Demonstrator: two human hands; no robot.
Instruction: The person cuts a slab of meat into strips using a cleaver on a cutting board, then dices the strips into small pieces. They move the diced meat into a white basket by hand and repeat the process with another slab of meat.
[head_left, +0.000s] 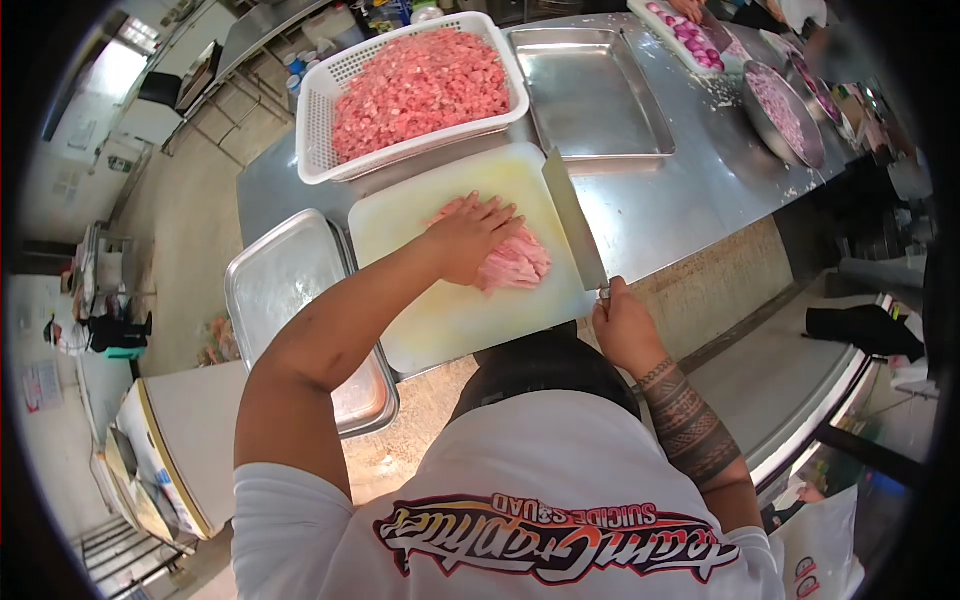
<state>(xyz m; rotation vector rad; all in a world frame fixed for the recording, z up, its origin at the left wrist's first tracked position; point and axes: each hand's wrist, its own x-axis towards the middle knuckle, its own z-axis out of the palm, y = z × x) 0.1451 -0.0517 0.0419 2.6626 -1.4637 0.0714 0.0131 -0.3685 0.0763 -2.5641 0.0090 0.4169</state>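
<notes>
My left hand (472, 236) lies flat with fingers spread on a piece of raw pink meat (516, 262), covering part of it. The meat rests on a white, yellow-stained cutting board (440, 325). My right hand (625, 325) is closed around the handle of a cleaver (574, 220). Its broad blade points away from me along the right edge of the board, apart from the meat. Most of the handle is hidden in my fist.
Behind the board stands a white perforated basket (318, 150) heaped with diced raw meat (420, 90). A metal tray (600, 100) is beside it; a lidded metal tray (285, 275) stands left. Far right are a bowl (815, 150) of chopped onions and another person's hand (688, 8).
</notes>
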